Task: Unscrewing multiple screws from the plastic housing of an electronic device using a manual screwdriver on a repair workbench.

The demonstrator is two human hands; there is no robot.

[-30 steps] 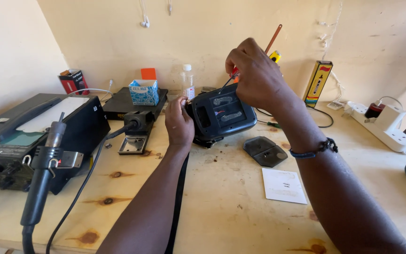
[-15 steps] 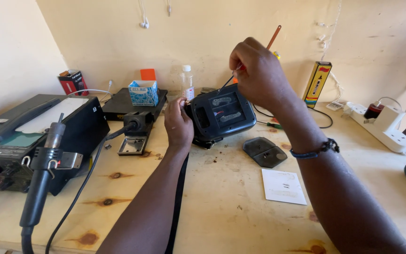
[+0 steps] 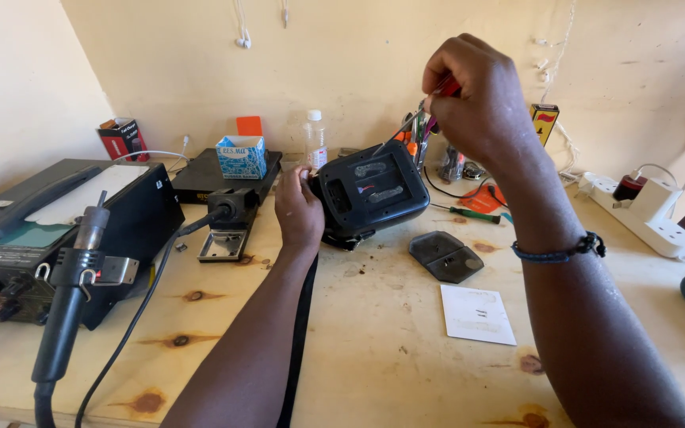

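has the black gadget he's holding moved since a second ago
No. The black gadget sits at the same spot, tilted up in the left hand, just right of the clear bottle and behind the grey cover.

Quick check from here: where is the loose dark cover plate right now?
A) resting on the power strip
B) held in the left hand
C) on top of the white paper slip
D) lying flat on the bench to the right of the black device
D: the dark cover plate lies flat on the wooden bench, right of the black device and apart from the white paper slip.
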